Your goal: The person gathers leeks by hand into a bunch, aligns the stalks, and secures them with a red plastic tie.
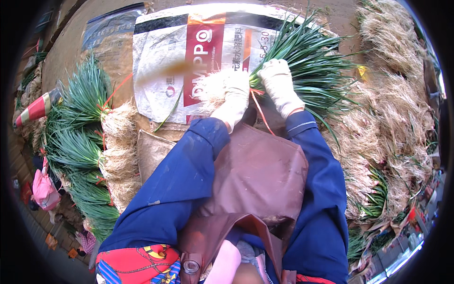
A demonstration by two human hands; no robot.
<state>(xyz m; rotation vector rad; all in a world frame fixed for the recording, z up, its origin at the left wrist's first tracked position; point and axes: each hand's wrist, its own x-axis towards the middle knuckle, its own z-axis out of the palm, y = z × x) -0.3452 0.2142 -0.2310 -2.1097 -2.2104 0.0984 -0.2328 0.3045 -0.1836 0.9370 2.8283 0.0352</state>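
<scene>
A bunch of green onions (309, 61) lies across the printed sack in front of me, its leaves fanning to the far right and its pale roots (210, 92) pointing left. My left hand (236, 92), in a white glove, is closed round the bunch at the root end. Gloved as well, my right hand (276, 80) grips the base of the green leaves. Between the two hands an orange-red tie (257, 91) goes round the bunch, and a loose tail of it hangs toward my brown apron (257, 170). The fingertips are partly hidden.
Beneath the bunch is a white and red printed sack (158, 61). Tied bunches (80, 146) stand in a row at left, roots toward me. A large heap of rooted onions (373, 137) fills the right side. A pink bag (45, 189) sits at far left.
</scene>
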